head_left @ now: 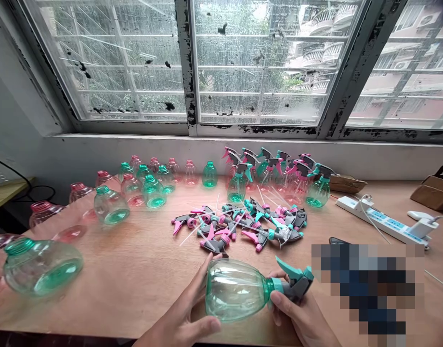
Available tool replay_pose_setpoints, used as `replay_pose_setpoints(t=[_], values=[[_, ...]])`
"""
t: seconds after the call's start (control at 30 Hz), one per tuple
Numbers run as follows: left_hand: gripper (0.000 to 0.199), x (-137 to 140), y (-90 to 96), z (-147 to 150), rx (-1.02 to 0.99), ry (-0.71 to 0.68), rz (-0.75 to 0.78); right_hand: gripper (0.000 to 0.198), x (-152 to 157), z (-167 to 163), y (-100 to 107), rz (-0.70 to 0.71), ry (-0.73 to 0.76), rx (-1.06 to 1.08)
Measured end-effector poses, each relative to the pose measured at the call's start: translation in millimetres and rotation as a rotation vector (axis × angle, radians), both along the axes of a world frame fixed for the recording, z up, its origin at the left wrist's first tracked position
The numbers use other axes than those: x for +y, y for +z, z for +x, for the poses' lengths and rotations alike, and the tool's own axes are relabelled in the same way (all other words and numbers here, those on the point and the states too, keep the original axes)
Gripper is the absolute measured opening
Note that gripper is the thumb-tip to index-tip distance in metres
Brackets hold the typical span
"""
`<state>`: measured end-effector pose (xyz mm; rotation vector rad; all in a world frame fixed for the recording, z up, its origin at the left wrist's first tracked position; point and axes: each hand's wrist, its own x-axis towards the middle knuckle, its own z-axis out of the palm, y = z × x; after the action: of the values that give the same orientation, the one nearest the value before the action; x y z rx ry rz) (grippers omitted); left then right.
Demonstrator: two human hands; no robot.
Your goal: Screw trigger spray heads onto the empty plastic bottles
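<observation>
A clear green spray bottle (236, 290) lies sideways between my hands above the table's front edge. Its grey and teal trigger spray head (297, 279) sits on the neck and points right. My left hand (187, 308) cups the base end, thumb below and fingers behind it. With my right hand (293, 308) I grip the teal collar at the neck, thumb in front; some fingers are hidden behind. Just beyond the bottle is a heap of loose trigger spray heads (243, 224) in grey, pink and teal, with thin white tubes.
Several headless green bottles (44, 265) and pink bottles (79, 192) stand at the left and back. Bottles with heads (238, 185) stand at the back. A power strip (384, 221) lies right, near a blurred-out patch. Windows line the wall behind.
</observation>
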<state>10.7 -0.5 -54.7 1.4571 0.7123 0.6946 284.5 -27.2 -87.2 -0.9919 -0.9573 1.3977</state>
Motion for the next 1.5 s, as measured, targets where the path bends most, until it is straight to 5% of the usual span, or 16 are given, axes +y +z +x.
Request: replay_pose_setpoints(t=[0.2, 0.47, 0.83, 1.0, 1.23, 1.5], values=[[0.084, 2, -3.2, -2, 0.107, 0.031, 0.111, 0.04, 1, -1, 4, 0.017, -0.021, 0.008], [0.094, 2, -1.5, -2, -0.013, 0.023, -0.035, 0.047, 1, 0, 0, -0.013, -0.014, 0.015], [0.083, 3, -1.8, 0, 0.039, -0.003, 0.065, 0.044, 3, -3, 7, -0.011, -0.092, 0.02], [0.108, 1, 1.3, 2, -0.023, 0.025, -0.008, 0.048, 1, -5, 7, -0.016, -0.053, 0.014], [0.093, 4, 2.6, 1, 0.027, 0.001, -0.013, 0.048, 1, -6, 9, -0.024, -0.064, 0.01], [0.103, 1, -3.1, -1, -0.014, -0.005, -0.014, 0.049, 1, -6, 13, -0.031, -0.07, 0.008]])
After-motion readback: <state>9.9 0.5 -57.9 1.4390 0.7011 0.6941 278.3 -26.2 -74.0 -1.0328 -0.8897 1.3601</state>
